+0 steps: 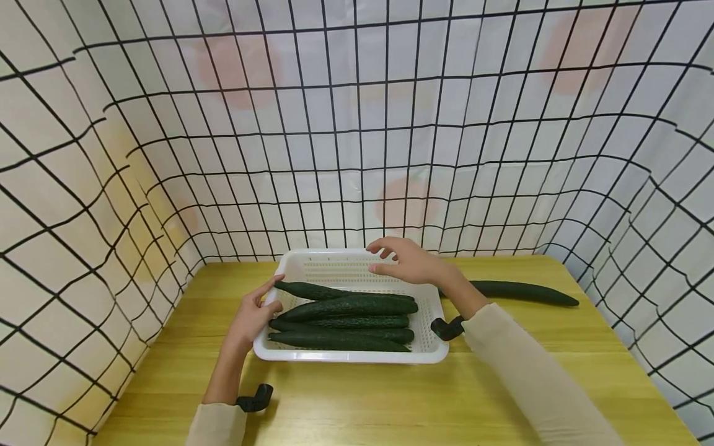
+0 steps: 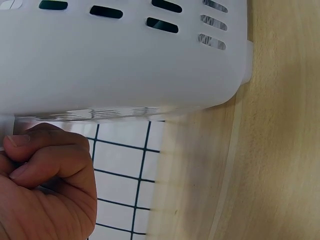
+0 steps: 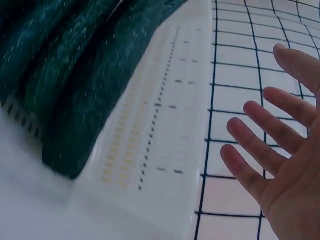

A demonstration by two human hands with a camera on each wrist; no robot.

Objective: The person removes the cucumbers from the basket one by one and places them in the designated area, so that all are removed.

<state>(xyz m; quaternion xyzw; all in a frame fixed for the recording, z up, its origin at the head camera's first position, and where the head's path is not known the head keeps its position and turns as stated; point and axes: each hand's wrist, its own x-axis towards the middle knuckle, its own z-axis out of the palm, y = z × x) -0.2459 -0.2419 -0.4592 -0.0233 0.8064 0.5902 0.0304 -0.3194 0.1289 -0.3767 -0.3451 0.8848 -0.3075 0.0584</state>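
Note:
A white plastic basket [image 1: 351,356] with slotted walls stands on the table, and several long dark green cucumbers [image 1: 346,306] lie lengthwise in it. At the basket's left end, my left hand [image 1: 253,316] holds the rim; the left wrist view shows that hand's curled fingers [image 2: 50,155] right at the basket's edge. My right hand [image 1: 409,261] hovers over the back right part of the basket, holding nothing. In the right wrist view its fingers [image 3: 265,127] are spread, apart from the cucumbers.
Another cucumber [image 1: 519,291] lies on the table right of the basket, partly hidden behind my right forearm. Black wire mesh [image 1: 357,130] walls the wooden table [image 1: 357,402] at the back and both sides, with pale sheeting behind it.

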